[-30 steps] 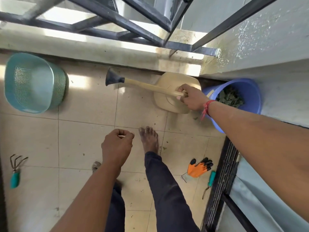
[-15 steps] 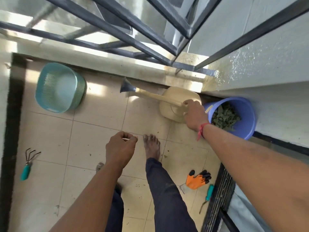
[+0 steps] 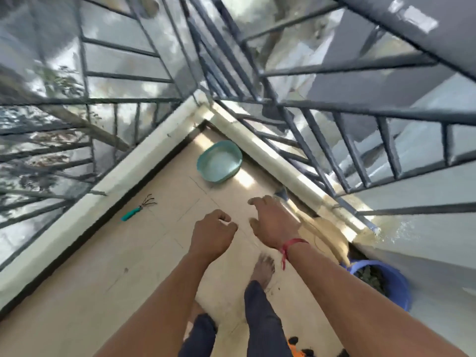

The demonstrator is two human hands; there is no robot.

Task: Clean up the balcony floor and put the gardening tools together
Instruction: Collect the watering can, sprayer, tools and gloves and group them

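My right hand (image 3: 273, 222) hovers over the tiled floor with its fingers spread and nothing in it. Behind its wrist lies the beige dustpan (image 3: 327, 235), its dark handle tip (image 3: 282, 194) pointing along the parapet. Beside the right hand, my left hand (image 3: 213, 235) is curled into a fist; I cannot see anything inside it. A teal-handled hand rake (image 3: 137, 208) lies on the floor at the left by the ledge. The blue bucket (image 3: 394, 287) with dry leaves stands at the right against the wall. An orange glove (image 3: 296, 353) shows at the bottom edge.
A teal plastic basin (image 3: 219, 161) sits in the far balcony corner. A low white parapet (image 3: 144, 161) with dark metal railings (image 3: 309, 155) bounds the floor on the left and right. My bare foot (image 3: 262, 269) stands between the hands and the bucket.
My right hand has let go of the dustpan handle and moved left, fingers now spread. The view has swung up and left toward the balcony corner. The left fist stays closed.
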